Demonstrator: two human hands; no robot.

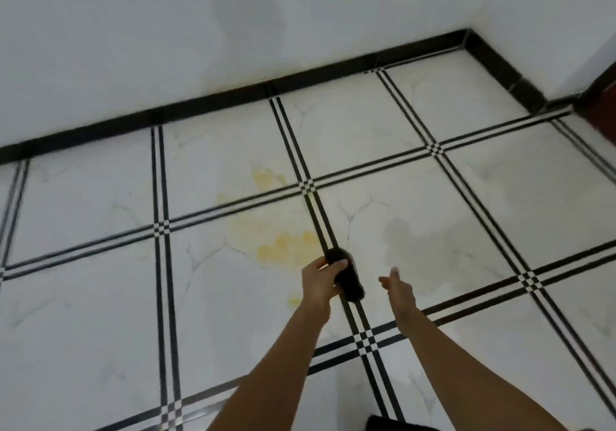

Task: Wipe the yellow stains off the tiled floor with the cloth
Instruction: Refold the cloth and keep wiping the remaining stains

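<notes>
A dark, bunched-up cloth (346,280) hangs in the air above the white tiled floor (100,297), and my left hand (318,280) grips its upper part. My right hand (398,285) is held out just right of the cloth, fingers loosely spread, holding nothing. Yellow stains (286,247) spread over the tiles just beyond my left hand, with a fainter yellow patch (266,177) farther away near a tile crossing and a small spot (295,300) close to my left wrist.
Black double lines (160,264) divide the tiles. A greyish damp-looking patch (433,247) lies right of the stains. A black skirting board (233,97) runs along the white wall, meeting a corner at the right. A dark object (390,423) sits at the bottom edge.
</notes>
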